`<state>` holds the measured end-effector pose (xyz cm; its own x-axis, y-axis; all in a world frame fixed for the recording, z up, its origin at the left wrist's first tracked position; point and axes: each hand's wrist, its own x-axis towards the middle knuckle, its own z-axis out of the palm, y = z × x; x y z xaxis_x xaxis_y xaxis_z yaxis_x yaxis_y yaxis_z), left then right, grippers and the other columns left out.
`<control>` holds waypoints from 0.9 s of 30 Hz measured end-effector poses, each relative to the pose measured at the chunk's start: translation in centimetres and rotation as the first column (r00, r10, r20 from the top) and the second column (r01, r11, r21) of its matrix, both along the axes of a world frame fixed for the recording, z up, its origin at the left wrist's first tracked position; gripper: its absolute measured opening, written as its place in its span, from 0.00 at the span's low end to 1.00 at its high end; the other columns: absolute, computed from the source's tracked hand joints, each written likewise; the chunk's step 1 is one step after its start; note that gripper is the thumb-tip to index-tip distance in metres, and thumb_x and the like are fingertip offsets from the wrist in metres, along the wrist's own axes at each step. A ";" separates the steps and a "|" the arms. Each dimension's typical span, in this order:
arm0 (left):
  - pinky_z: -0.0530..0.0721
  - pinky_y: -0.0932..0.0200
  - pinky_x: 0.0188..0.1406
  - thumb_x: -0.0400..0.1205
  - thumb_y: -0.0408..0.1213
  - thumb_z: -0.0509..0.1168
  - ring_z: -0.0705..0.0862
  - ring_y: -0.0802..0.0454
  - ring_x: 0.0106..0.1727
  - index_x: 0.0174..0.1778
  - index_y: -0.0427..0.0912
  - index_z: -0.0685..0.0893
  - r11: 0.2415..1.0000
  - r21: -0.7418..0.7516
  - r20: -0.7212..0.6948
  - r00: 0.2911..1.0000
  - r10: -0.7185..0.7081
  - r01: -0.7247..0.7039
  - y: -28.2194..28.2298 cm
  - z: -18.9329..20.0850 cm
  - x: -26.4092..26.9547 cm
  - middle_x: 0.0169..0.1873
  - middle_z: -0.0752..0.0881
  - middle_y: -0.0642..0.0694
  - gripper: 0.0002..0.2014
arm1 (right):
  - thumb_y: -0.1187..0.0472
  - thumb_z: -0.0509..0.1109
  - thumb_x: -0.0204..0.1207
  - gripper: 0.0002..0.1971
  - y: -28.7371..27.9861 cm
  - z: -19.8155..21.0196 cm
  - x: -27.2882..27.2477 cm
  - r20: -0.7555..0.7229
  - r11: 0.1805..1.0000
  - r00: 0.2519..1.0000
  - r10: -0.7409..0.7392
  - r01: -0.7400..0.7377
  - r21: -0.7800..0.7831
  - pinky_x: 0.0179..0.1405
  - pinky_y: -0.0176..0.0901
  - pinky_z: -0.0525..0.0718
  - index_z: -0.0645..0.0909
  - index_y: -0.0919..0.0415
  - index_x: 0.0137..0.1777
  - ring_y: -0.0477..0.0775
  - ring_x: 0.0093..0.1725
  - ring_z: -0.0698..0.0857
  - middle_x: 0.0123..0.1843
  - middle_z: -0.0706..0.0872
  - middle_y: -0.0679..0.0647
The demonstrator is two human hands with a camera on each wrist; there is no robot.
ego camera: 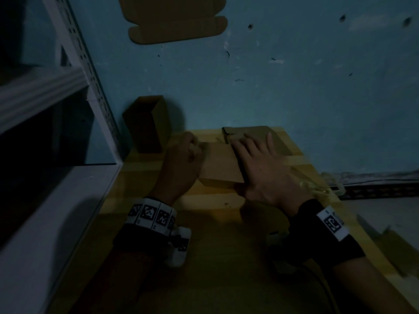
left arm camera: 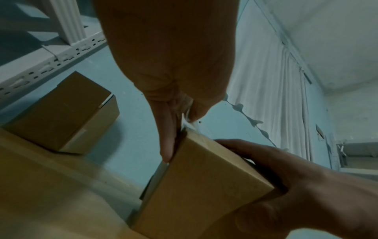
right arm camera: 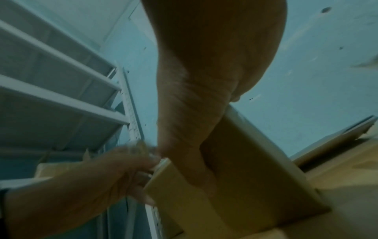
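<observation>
A small closed cardboard box [ego camera: 220, 164] [left arm camera: 204, 186] [right arm camera: 235, 186] lies on the wooden table [ego camera: 204, 245]. My right hand [ego camera: 256, 164] [left arm camera: 286, 186] [right arm camera: 194, 145] holds it down. Its fingers are spread over the box's top and right end, and its thumb is against the near side. At the box's left end my left hand [ego camera: 192, 143] [left arm camera: 182, 122] [right arm camera: 122, 174] is curled. It pinches a strip of clear tape [left arm camera: 188, 119], and its thumb lies along the box's left edge.
A second closed box [ego camera: 147, 123] [left arm camera: 61, 113] stands on the blue surface past the table's left corner. A flat cardboard blank [ego camera: 176, 19] lies farther off. Folded cardboard [ego camera: 256, 132] lies behind the box. A white metal rack [ego camera: 68, 75] is on the left, crumpled clear film [ego camera: 313, 186] at the table's right edge.
</observation>
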<state>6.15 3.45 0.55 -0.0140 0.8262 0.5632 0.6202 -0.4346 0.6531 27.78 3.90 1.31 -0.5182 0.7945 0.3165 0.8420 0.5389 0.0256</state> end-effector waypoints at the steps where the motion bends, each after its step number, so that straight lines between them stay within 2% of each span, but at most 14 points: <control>1: 0.84 0.35 0.34 0.86 0.45 0.60 0.84 0.41 0.37 0.50 0.37 0.81 0.999 0.003 -0.021 0.999 -0.032 0.032 -0.1 0.2 0.0 0.39 0.83 0.38 0.13 | 0.40 0.79 0.63 0.58 -0.1 0.0 -0.1 0.024 1.000 1.000 -0.018 0.018 -0.005 0.84 0.76 0.40 0.52 0.61 0.88 0.64 0.83 0.62 0.81 0.67 0.60; 5: 0.87 0.32 0.33 0.86 0.32 0.67 0.87 0.39 0.40 0.51 0.36 0.82 0.987 -0.092 0.028 0.991 -0.130 0.132 -0.4 0.5 -0.1 0.46 0.85 0.36 0.03 | 0.36 0.79 0.63 0.55 -0.4 0.1 -0.5 0.031 0.997 0.997 -0.072 0.071 0.022 0.83 0.78 0.41 0.59 0.60 0.85 0.62 0.77 0.71 0.75 0.73 0.57; 6: 0.87 0.33 0.32 0.86 0.33 0.68 0.88 0.39 0.40 0.49 0.35 0.82 0.987 -0.095 0.036 0.991 -0.127 0.130 -0.4 0.5 -0.1 0.45 0.85 0.35 0.04 | 0.35 0.79 0.62 0.54 -0.4 0.0 -0.6 0.030 0.996 0.996 -0.082 0.082 0.029 0.83 0.79 0.42 0.61 0.61 0.83 0.62 0.75 0.73 0.74 0.74 0.57; 10: 0.86 0.36 0.27 0.81 0.50 0.68 0.87 0.37 0.35 0.37 0.34 0.81 0.992 -0.049 0.029 0.993 -0.111 0.112 0.0 0.3 -0.2 0.33 0.83 0.33 0.19 | 0.34 0.79 0.60 0.52 -0.3 0.0 -0.9 0.003 0.996 0.996 -0.092 0.092 0.020 0.83 0.75 0.54 0.65 0.59 0.80 0.63 0.73 0.74 0.71 0.76 0.57; 11: 0.85 0.39 0.26 0.80 0.50 0.70 0.87 0.37 0.33 0.34 0.36 0.80 0.993 -0.037 0.023 0.994 -0.107 0.108 0.1 0.3 -0.2 0.30 0.82 0.34 0.20 | 0.35 0.80 0.59 0.52 -0.3 0.0 -0.9 -0.018 0.997 0.996 -0.083 0.083 0.006 0.82 0.73 0.58 0.66 0.59 0.79 0.63 0.72 0.74 0.71 0.76 0.57; 13: 0.81 0.51 0.24 0.76 0.47 0.77 0.82 0.44 0.27 0.28 0.41 0.76 0.994 0.006 -0.016 0.994 -0.110 0.110 0.0 0.3 0.0 0.25 0.79 0.40 0.20 | 0.37 0.82 0.58 0.51 -0.3 0.0 -0.9 -0.061 0.998 0.996 -0.066 0.066 -0.011 0.80 0.69 0.65 0.67 0.59 0.78 0.61 0.70 0.73 0.69 0.76 0.57; 15: 0.72 0.61 0.25 0.68 0.45 0.84 0.74 0.52 0.25 0.25 0.37 0.75 0.995 0.007 -0.040 0.994 -0.101 0.102 -0.2 0.5 0.2 0.24 0.78 0.40 0.24 | 0.38 0.82 0.57 0.50 -0.4 -0.1 -0.8 -0.090 0.999 0.995 -0.054 0.053 -0.006 0.74 0.62 0.71 0.68 0.58 0.77 0.59 0.67 0.73 0.68 0.76 0.56; 17: 0.67 0.64 0.24 0.61 0.48 0.87 0.71 0.55 0.26 0.24 0.37 0.76 0.997 -0.006 -0.047 0.995 -0.083 0.083 -0.3 0.8 0.2 0.24 0.80 0.40 0.26 | 0.38 0.83 0.56 0.50 -0.4 -0.2 -0.6 -0.097 0.999 0.994 -0.041 0.042 0.009 0.66 0.54 0.73 0.69 0.58 0.76 0.58 0.64 0.74 0.66 0.76 0.55; 20: 0.65 0.68 0.23 0.56 0.52 0.88 0.69 0.59 0.24 0.21 0.49 0.71 0.997 0.014 -0.070 0.994 -0.078 0.079 -0.5 1.1 0.2 0.20 0.75 0.51 0.28 | 0.37 0.82 0.55 0.50 -0.2 -0.3 -0.5 -0.099 0.999 0.994 -0.038 0.039 0.008 0.60 0.49 0.72 0.69 0.57 0.76 0.57 0.63 0.75 0.66 0.76 0.54; 22: 0.66 0.67 0.23 0.56 0.52 0.88 0.68 0.61 0.23 0.20 0.51 0.68 0.998 0.001 -0.082 0.994 -0.066 0.066 -0.6 1.2 0.3 0.20 0.73 0.55 0.30 | 0.37 0.82 0.56 0.50 -0.1 -0.3 -0.5 -0.112 0.999 0.993 -0.034 0.035 0.008 0.59 0.49 0.73 0.69 0.57 0.76 0.57 0.63 0.75 0.66 0.76 0.54; 23: 0.70 0.63 0.25 0.57 0.52 0.88 0.70 0.59 0.24 0.21 0.49 0.70 0.999 -0.008 -0.089 0.995 -0.051 0.050 -0.5 1.1 0.3 0.20 0.74 0.53 0.29 | 0.37 0.83 0.55 0.50 -0.1 -0.4 -0.5 -0.117 0.999 0.993 -0.030 0.032 0.011 0.58 0.49 0.73 0.69 0.57 0.76 0.56 0.63 0.75 0.66 0.76 0.54; 25: 0.79 0.52 0.27 0.59 0.51 0.87 0.77 0.48 0.27 0.23 0.41 0.74 0.999 -0.048 -0.077 0.997 -0.016 0.013 -0.1 0.8 0.1 0.23 0.79 0.44 0.28 | 0.38 0.83 0.55 0.50 -0.1 -0.4 -0.5 -0.120 0.999 0.992 -0.028 0.029 0.014 0.57 0.49 0.73 0.70 0.57 0.76 0.56 0.63 0.75 0.66 0.77 0.54; 27: 0.86 0.41 0.29 0.59 0.52 0.87 0.83 0.37 0.34 0.29 0.32 0.77 0.995 -0.101 -0.025 1.000 0.011 -0.013 0.5 0.3 -0.2 0.29 0.83 0.34 0.30 | 0.38 0.83 0.55 0.49 0.0 -0.4 -0.5 -0.132 1.000 0.991 -0.028 0.029 0.007 0.57 0.50 0.74 0.70 0.57 0.75 0.56 0.62 0.75 0.66 0.77 0.54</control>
